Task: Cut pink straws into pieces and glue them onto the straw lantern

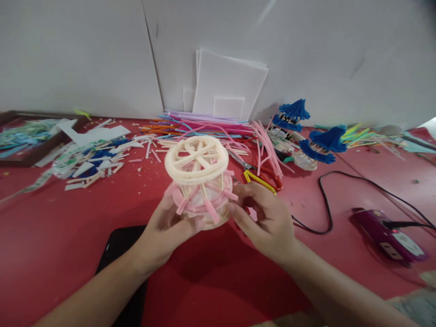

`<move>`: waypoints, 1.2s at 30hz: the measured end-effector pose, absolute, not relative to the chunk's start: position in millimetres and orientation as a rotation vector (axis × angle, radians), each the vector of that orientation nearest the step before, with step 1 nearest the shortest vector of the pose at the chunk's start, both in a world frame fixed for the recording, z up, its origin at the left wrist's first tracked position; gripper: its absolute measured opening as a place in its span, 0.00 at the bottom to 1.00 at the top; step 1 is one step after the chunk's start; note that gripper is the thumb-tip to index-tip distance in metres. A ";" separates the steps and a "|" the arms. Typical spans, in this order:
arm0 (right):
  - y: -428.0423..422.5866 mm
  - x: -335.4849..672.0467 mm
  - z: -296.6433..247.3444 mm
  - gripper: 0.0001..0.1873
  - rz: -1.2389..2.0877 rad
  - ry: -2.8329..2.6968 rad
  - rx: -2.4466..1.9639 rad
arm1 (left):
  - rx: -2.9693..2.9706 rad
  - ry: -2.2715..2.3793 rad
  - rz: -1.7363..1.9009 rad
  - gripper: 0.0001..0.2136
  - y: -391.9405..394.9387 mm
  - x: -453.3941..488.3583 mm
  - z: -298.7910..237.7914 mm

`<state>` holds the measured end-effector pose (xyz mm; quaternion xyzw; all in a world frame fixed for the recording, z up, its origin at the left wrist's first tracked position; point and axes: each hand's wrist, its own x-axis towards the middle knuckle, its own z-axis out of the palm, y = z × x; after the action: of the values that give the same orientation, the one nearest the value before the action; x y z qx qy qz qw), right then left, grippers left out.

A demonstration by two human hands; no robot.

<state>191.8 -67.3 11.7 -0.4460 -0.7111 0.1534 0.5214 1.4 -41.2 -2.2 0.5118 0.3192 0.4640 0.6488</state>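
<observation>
A small craft model point(196, 168) is held up above the red table, slightly tilted toward me. On its top is a cream fuzzy ring with crossing spokes, carried on thin sticks over a round base with pink pipe-cleaner ends poking outward. My left hand point(170, 229) is closed around the base from the left, thumb at the front. From the right, my right hand point(264, 220) grips the same base with bent fingers, some of them hidden behind it. Just beyond lie scissors point(260, 179) with red and yellow handles.
Pipe cleaners point(211, 129) in several colours line the back. Two blue-roofed models point(325, 141) stand at right. A scrap pile point(91, 159) and a framed tray point(37, 159) are at left. A phone-like black slab point(127, 245) lies near my left forearm; a purple power strip point(388, 234) trails a cord.
</observation>
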 end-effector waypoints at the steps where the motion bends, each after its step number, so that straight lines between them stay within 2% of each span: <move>1: -66.6 191.6 11.8 0.03 0.330 -1.727 -1.072 | 1.160 0.728 1.049 0.23 -41.5 1.3 -2.4; 8: -67.8 189.3 9.6 0.03 0.301 -1.738 -1.181 | 1.223 0.683 1.048 0.25 -42.7 2.4 -2.1; 13: -68.6 188.4 8.9 0.03 0.266 -1.809 -1.127 | 1.343 0.686 0.939 0.32 -39.1 7.2 9.1; 17: -60.8 204.8 16.4 0.09 0.232 -1.928 -1.061 | 1.320 0.792 0.999 0.23 -36.5 10.5 15.1; 20: -55.3 227.4 18.7 0.12 0.195 -1.966 -1.341 | 1.308 0.870 1.116 0.25 -36.1 11.3 14.7; 23: -56.2 246.5 12.0 0.25 0.205 -2.167 -1.627 | 1.337 0.997 1.196 0.23 -35.9 12.6 16.0; 25: -59.8 252.8 4.5 0.29 0.237 -2.243 -1.719 | 1.374 1.052 1.233 0.20 -35.6 13.7 18.4; 31: -69.6 258.6 -10.7 0.27 0.212 -2.226 -1.783 | 1.558 1.190 1.237 0.07 -34.1 11.1 19.6; 36: -67.1 266.7 -11.2 0.25 0.233 -2.284 -1.805 | 1.501 1.199 1.279 0.10 -34.2 11.0 15.9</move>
<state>266.7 -67.1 -11.2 -0.6143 -0.7773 0.0793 0.1103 11.0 -34.2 15.9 0.5946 0.4752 0.5066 0.4050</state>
